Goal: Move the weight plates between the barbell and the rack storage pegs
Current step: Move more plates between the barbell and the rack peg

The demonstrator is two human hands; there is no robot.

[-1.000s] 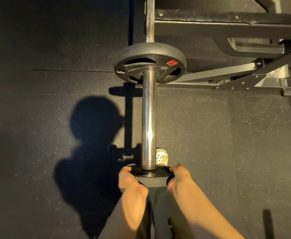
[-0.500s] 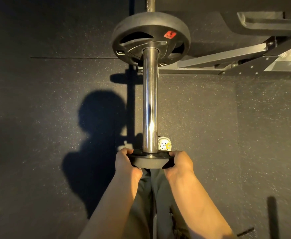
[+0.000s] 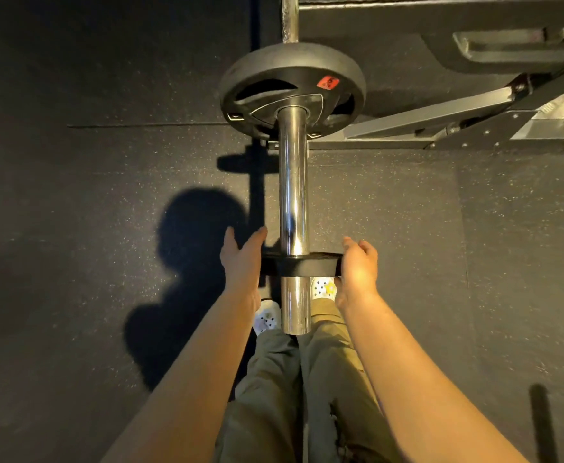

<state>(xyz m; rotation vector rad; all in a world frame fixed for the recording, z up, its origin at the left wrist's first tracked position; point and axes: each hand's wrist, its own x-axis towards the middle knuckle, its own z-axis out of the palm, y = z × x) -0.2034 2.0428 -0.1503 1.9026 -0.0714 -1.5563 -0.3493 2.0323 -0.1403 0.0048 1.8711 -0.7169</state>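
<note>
View from the head, looking down along the chrome barbell sleeve (image 3: 293, 202). A small plate (image 3: 302, 265) sits threaded on the sleeve near its free end, a short bare length of sleeve projecting toward the viewer. The left hand (image 3: 242, 259) lies flat against the plate's left edge, fingers (image 3: 257, 237) straight and extended forward, not wrapped round it. The right hand (image 3: 359, 264) presses the right edge, its fingers loosely bent over the rim; a firm grip cannot be told. A large plate (image 3: 292, 90) with a red label (image 3: 328, 82) sits farther up the sleeve, well apart from the small one. Rack (image 3: 441, 118) members lie at upper right on the dark speckled floor (image 3: 407, 245).
</note>
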